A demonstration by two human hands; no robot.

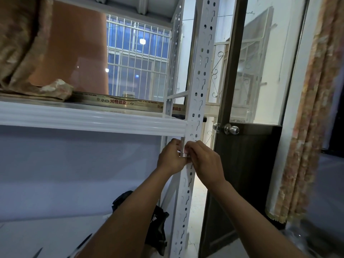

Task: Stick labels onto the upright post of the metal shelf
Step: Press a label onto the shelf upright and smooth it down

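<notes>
post: the white upright post [197, 84] of the metal shelf stands right in front of the person, punched with holes and slots all the way up.
label: a small white label [184, 155] sits against the post's front corner, just below where the shelf beam [93, 118] joins it, caught between the two hands.
step: from where i stand it looks like the label is being set in place, not yet rubbed flat.
doing it well: i'd line its edge up with the post's corner and keep it level. i'd land one end first, then press along to the other so it doesn't crease. it should sit on solid metal between the holes where it can (a label bridging a slot will lift).
left hand: the left hand [170, 159] comes in from the shelf side, its grip closed. thumb and curled fingers pinch the label's near edge against the post.
right hand: the right hand [202, 162] comes in from the door side. its grip is closed too, with bent fingertips on the label and the post face. the fingertips hide most of the label, so i can't tell how much is stuck.
nearby: a dark door [242, 164] stands just beside the post.
</notes>
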